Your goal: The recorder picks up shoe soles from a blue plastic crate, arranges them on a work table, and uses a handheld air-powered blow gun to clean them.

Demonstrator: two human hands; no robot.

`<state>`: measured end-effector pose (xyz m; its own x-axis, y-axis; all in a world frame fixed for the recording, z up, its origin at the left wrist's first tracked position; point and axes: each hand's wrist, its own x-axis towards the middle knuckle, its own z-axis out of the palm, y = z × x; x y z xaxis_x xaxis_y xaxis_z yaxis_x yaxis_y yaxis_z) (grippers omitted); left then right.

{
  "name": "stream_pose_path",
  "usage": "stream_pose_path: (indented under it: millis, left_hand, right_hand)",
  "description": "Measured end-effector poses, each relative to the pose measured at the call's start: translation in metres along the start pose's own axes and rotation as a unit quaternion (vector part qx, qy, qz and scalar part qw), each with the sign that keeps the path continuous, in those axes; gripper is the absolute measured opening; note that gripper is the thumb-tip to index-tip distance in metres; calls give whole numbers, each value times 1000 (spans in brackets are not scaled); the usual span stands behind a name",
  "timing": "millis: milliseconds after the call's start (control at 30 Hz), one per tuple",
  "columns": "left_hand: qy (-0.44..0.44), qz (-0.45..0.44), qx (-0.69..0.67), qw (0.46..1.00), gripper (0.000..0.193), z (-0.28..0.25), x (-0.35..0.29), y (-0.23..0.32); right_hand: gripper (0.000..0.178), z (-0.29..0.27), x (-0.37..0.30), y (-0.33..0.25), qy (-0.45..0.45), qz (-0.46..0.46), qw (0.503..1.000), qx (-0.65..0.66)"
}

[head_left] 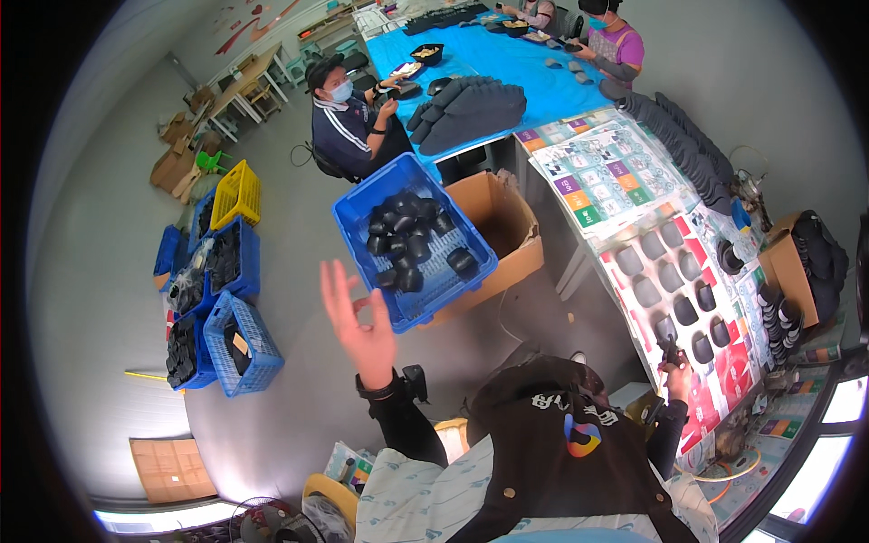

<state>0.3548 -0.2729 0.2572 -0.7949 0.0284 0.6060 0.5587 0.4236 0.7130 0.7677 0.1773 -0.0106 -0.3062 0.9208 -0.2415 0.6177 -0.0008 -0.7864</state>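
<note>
My left hand [358,326] is raised with fingers spread and holds nothing. It is close to the near left edge of a blue plastic basket [344,222], which has a loose heap of small black curved pieces [396,237] in it. My right hand [677,380] is closed round a dark hand tool [668,349] at the near side of the right-hand table; its exact kind is too small to tell. Just beyond the tool, rows of rounded pads [685,310] lie on a red and white sheet [625,299]. The farther pads look grey, the nearer ones black.
An open cardboard box [525,258] stands under the basket. Stacks of dark pads [679,145] line the table's right side, with another box [783,271] nearby. Blue and yellow crates [237,195] stand on the floor at left. Co-workers [358,127] sit around a blue-covered table [489,54].
</note>
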Motion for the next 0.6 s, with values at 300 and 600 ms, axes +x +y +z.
stream_pose_path:
  millis: [300, 600]
  left_hand:
    - [-78, -109, -166, 977, 67, -16, 1, 3]
    - [41, 34, -58, 997, 68, -16, 11, 38]
  right_hand:
    - [26, -2, 6, 33, 7, -39, 998, 44]
    - [29, -12, -21, -10, -4, 17, 998, 58]
